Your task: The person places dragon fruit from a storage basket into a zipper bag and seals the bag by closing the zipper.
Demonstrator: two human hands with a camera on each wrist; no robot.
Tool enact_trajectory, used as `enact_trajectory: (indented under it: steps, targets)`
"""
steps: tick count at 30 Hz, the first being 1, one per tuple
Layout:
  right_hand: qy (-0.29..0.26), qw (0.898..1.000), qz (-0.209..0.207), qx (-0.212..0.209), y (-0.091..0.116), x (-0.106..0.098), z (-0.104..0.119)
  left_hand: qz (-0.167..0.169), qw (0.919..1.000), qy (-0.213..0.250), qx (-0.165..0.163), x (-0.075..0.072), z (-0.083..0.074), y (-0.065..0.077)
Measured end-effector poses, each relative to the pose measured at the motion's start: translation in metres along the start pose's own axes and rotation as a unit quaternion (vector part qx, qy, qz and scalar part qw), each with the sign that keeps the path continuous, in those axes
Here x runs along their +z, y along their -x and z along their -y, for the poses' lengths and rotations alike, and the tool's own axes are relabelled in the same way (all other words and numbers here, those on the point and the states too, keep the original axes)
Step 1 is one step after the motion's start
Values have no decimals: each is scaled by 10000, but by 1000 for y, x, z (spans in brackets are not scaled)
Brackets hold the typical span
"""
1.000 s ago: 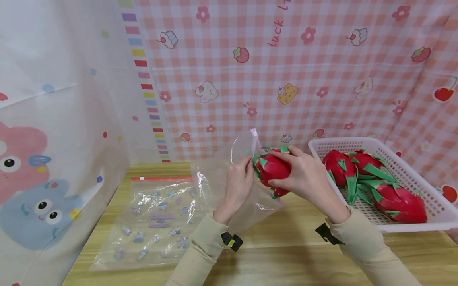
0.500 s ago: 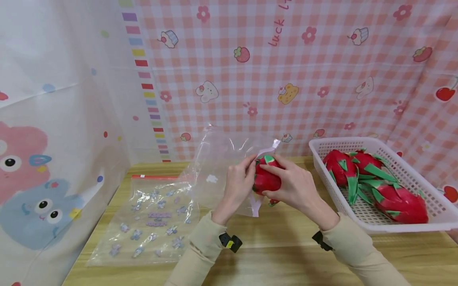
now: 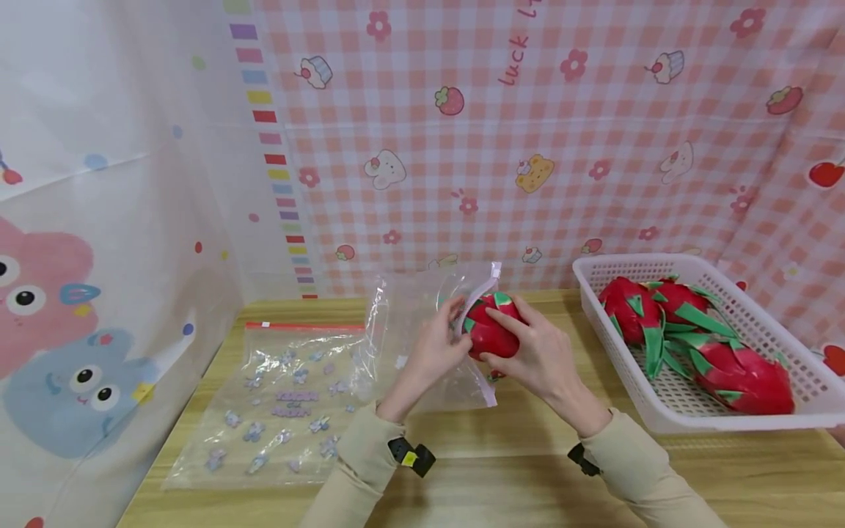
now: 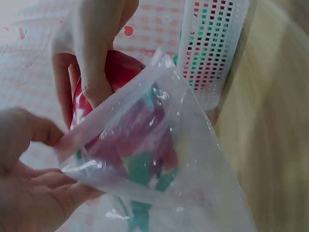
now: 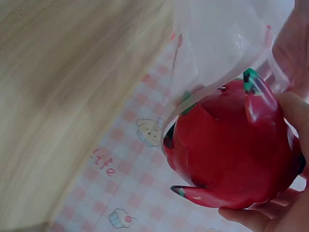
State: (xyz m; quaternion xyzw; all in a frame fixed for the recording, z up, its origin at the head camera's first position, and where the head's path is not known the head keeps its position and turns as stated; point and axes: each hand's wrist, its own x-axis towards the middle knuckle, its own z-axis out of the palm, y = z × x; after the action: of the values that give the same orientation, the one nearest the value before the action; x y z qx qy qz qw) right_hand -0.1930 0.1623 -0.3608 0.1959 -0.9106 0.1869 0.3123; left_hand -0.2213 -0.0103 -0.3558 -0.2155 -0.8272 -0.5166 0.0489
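Observation:
A red dragon fruit with green-tipped scales (image 3: 494,337) sits partly inside the mouth of a clear zip bag (image 3: 409,323). My right hand (image 3: 543,353) grips the fruit from the right, fingers over its top and thumb below. At the bag's mouth, my left hand (image 3: 432,345) pinches the rim between thumb and fingers. Through the film in the left wrist view, the fruit's green leaves (image 4: 140,169) show inside the bag. The right wrist view has the fruit's bare red end (image 5: 231,145) outside the rim.
A white slotted basket (image 3: 650,402) with several dragon fruits (image 3: 742,378) stands on the right. Flat on the wooden table (image 3: 515,469) at left lies another clear zip bag (image 3: 264,411) with a red zip and flower prints. A checked cloth (image 3: 422,147) hangs behind.
The dragon fruit has moved left into the bag's mouth, with my right hand still gripping it. The bag's rim has shifted around the fruit, and my left hand has changed its hold on it.

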Motion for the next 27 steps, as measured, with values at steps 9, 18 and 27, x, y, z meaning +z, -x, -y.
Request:
enact_trajectory:
  steps: [9, 18, 27]
  targets:
    - [-215, 9988, -69, 424, 0, 7, -5, -706, 9946, -692, 306, 4, 9, 11]
    - [-597, 9894, 59, 1321, -9, 10, 6, -909, 9927, -713, 356, 5, 5, 15]
    - [-539, 9851, -58, 1634, -12, 17, 15, -971, 9940, -496, 112, 2, -6, 20]
